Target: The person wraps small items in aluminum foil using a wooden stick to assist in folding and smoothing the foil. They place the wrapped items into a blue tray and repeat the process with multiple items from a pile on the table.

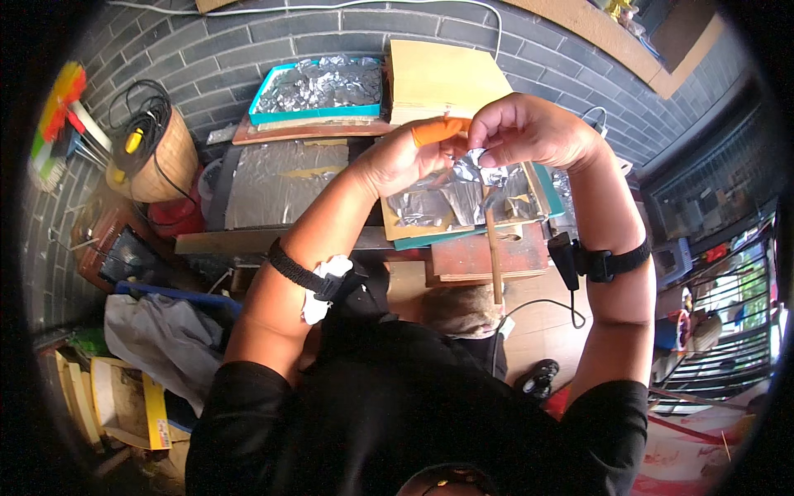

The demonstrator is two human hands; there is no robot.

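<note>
My right hand (533, 132) pinches a small crumpled piece of silver foil (468, 167) between thumb and fingers. Close on its left, my left hand (405, 157) has its fingers curled in toward the foil, with an orange cover (438, 130) on one finger; what its fingertips grip is partly hidden. Below both hands lies a yellowish board (395, 227) with wrinkled foil sheets (422, 207) spread over it. A thin wooden stick (495, 256) reaches from the foil down past the board's near edge.
At the back stand a turquoise tray (255, 106) of foil scraps and a stack of yellow paper (447, 74). Another foil-covered sheet (277, 186) lies left. A basket (165, 157) with black cable stands far left. A black cable (546, 303) hangs by my right arm.
</note>
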